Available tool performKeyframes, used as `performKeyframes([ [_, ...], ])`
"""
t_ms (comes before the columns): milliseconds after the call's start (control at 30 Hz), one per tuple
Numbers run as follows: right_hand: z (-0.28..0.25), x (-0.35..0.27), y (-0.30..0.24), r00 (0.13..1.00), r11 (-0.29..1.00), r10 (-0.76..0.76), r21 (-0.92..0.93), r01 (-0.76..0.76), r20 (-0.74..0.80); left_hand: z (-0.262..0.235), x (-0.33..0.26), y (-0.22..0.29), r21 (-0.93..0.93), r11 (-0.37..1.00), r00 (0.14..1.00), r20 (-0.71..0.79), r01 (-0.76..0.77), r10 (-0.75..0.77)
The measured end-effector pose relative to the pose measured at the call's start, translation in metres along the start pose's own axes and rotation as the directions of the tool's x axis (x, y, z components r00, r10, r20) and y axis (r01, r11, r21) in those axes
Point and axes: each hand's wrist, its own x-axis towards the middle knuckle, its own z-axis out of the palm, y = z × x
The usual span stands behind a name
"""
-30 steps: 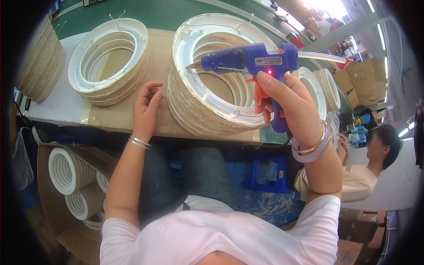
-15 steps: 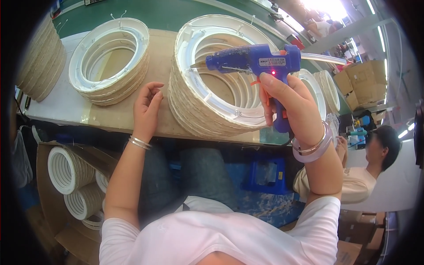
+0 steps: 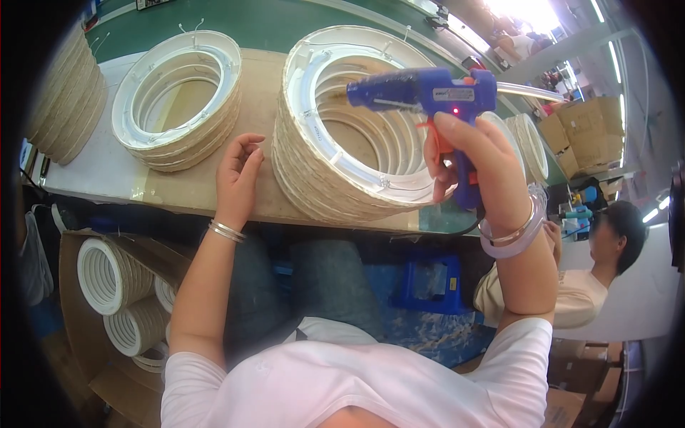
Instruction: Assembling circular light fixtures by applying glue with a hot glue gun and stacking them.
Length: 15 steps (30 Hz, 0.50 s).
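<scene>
My right hand (image 3: 485, 150) is wrapped round the handle of a blue glue gun (image 3: 399, 89) with an orange trigger and a small red light. A clear glue stick (image 3: 528, 90) juts from its back. The gun hangs above a stack of white rings with beige, rough-textured sides (image 3: 321, 171), its nozzle pointing left over the rings' opening. Thin wires and small clips run along the top ring. Just left of that stack, my left hand (image 3: 240, 171) hovers at the table's near side, fingers loosely curled, thumb apart, holding nothing.
Another ring stack (image 3: 214, 114) stands to the left, with a taller one (image 3: 68, 100) beyond it. Below the table, a cardboard box (image 3: 78, 342) holds more rolls. A blue stool (image 3: 435, 285) is underneath. At the right sits a co-worker (image 3: 571, 292), near cardboard boxes (image 3: 592, 135).
My right hand has shifted slightly right with the glue gun, so its nozzle has drawn back from the stack's left rim. The left hand has stayed in place.
</scene>
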Motion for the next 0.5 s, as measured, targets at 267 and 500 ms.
performKeyframes([
  [267, -0.001, 0.018, -0.006, 0.999, 0.984, -0.043, 0.174, 0.045, -0.016, 0.000, 0.001, 0.001, -0.025, 0.999, 1.000, -0.004, 0.022, -0.022],
  [500, -0.003, 0.034, -0.006, 0.998, 0.996, -0.054, 0.077, 0.055, -0.013, -0.001, 0.000, -0.002, 0.009, 1.000, 1.000, -0.002, 0.011, -0.011],
])
